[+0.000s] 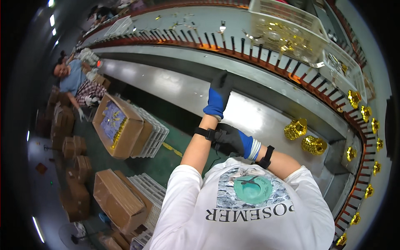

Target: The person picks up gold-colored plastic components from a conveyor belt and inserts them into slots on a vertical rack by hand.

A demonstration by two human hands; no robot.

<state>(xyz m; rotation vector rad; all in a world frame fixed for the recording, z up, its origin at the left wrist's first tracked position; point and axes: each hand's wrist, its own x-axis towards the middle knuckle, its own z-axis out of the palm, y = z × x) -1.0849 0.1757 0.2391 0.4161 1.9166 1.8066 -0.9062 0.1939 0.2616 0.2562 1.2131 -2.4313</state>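
My left hand, in a blue and black glove, is raised over the grey metal bench with its fingers stretched out and nothing in it. A black strap circles its wrist. My right hand, gloved the same way, is closed on that strap at my left wrist. A second black strap sits on my right forearm. Two golden basket-shaped pieces stand on the bench to the right of my hands, apart from both.
A curved conveyor with black pegs runs along the far side, and several golden pieces hang on it at the right. White plastic crates hold more golden parts. Cardboard boxes and white crates stand on the floor left. Another person sits far left.
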